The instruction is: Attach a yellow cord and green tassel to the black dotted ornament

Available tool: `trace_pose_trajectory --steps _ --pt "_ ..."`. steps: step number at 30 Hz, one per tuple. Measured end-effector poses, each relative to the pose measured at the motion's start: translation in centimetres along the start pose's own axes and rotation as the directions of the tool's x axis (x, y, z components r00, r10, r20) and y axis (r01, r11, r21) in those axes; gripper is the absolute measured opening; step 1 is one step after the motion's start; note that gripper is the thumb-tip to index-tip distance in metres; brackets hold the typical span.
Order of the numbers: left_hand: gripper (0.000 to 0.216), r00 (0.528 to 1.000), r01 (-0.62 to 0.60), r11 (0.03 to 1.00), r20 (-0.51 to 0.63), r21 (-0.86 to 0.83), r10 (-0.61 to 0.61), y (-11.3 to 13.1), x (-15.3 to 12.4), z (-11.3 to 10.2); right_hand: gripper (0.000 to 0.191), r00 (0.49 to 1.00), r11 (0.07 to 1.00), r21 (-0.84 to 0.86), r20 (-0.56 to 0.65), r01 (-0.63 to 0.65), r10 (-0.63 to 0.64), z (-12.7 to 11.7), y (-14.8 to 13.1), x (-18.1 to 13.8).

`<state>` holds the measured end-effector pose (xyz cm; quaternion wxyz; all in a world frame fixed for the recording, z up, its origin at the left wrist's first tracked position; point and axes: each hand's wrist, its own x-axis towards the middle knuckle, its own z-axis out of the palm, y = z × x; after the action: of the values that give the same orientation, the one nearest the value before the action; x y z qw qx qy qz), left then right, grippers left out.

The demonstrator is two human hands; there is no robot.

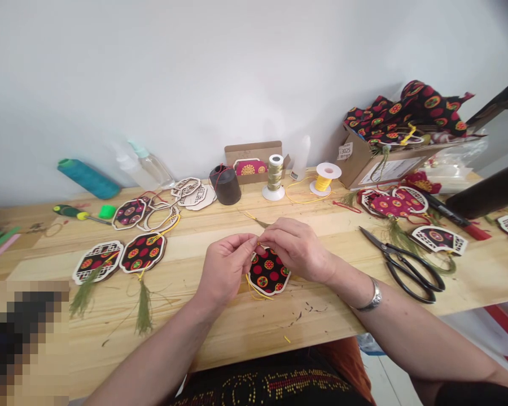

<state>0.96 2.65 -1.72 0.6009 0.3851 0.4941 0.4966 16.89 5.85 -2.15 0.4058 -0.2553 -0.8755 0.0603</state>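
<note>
Both hands meet at the top edge of a fabric-covered ornament (270,272), black with red and orange flower dots and a pale wooden rim. My left hand (229,265) pinches thin yellow cord at that edge. From the other side, my right hand (298,248) is closed too, its fingertips against the left ones on the same cord. A loop of yellow cord (258,290) hangs along the ornament's lower left. The exact spot under the fingertips is hidden. An olive tassel (260,222) sticks out just beyond the right fingers.
Black scissors (400,265) lie right of my right arm. Tasselled ornaments (143,252) lie at left, near a screwdriver (74,213) and a teal thread cone (88,179). Behind stand a black spool (225,185), a metallic thread spool (274,177), a yellow cord spool (323,179) and a cardboard box (364,163).
</note>
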Motion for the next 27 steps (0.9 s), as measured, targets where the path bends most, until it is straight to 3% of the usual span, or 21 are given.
trace_pose_trajectory --steps 12,27 --pt "0.011 1.000 0.020 0.999 -0.002 -0.050 -0.021 0.14 -0.06 0.00 0.019 0.990 0.987 -0.086 0.006 0.139 -0.139 -0.43 0.30 -0.13" --pt "0.012 0.998 0.063 0.995 -0.013 -0.072 -0.064 0.33 0.01 0.23 0.021 0.976 0.952 -0.236 0.135 0.198 -0.169 -0.99 0.15 0.15"
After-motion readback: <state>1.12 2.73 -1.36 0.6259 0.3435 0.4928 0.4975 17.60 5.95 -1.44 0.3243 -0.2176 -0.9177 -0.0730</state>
